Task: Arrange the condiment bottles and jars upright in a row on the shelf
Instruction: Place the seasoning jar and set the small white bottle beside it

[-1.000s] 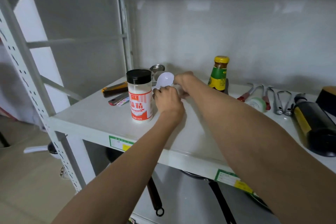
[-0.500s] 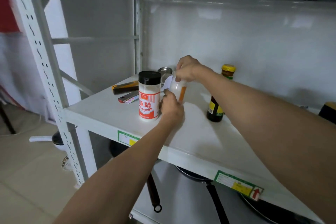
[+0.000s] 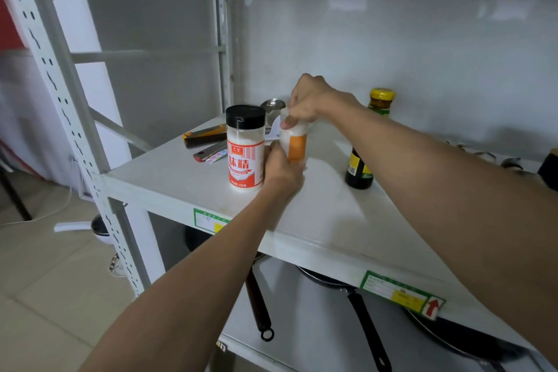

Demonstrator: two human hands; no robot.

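A white jar with an orange label (image 3: 294,142) stands upright on the white shelf (image 3: 187,178), close to the right of a black-capped seasoning jar with a red and white label (image 3: 245,148). My right hand (image 3: 314,98) grips the orange-label jar's top from above and hides its cap. My left hand (image 3: 282,164) wraps around its lower body. A dark sauce bottle with a yellow cap (image 3: 363,157) stands upright further right, partly behind my right forearm.
A utility knife (image 3: 205,135), a small flat tool (image 3: 210,154) and a metal spoon (image 3: 271,106) lie at the back left. Another dark bottle (image 3: 549,166) shows at the right edge. Pans (image 3: 356,299) rest on the lower shelf.
Both hands stood the orange-label jar upright beside the seasoning jar. The view has shifted left and closer, so the tools on the right are out of frame.
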